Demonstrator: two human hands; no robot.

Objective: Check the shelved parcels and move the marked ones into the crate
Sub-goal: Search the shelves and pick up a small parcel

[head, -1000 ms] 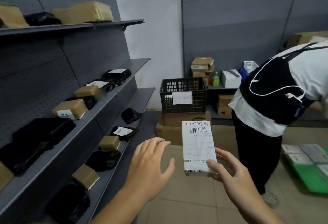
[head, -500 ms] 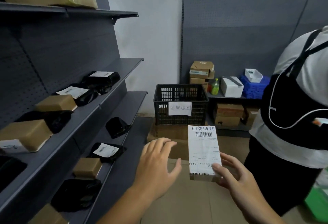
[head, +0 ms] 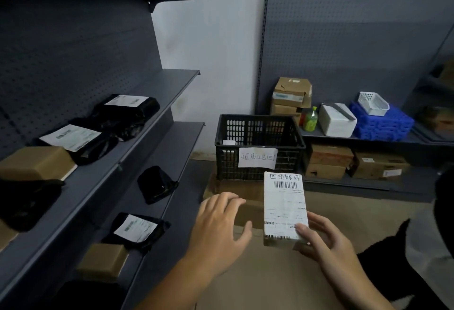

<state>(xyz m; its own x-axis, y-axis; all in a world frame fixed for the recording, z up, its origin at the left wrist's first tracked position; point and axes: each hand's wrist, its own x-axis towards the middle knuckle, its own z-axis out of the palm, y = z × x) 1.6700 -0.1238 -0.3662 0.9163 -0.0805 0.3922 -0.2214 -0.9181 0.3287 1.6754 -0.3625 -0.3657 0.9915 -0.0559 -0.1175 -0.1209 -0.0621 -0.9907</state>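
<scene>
Now that I have closed on it over the last second, the black crate (head: 290,162) stands just beyond the marked parcel (head: 285,209), still pinched at its near end by my right grip (head: 326,243), thumb on the label, while my left grip (head: 218,231) hovers left of it, fingers loosely spread and holding nothing, so the drop-off looks to be next.

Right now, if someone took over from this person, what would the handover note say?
Right hand holds a labelled parcel by its near end; handwriting marks the label's far end.
Left hand open, empty, just left of the parcel, apart from it.
Black crate with a paper sign stands ahead on cardboard boxes; its contents are hard to tell.
Done: one marked parcel in hand.
Left: put it in the crate, then check the black bags and brown boxes on the left shelves.
</scene>
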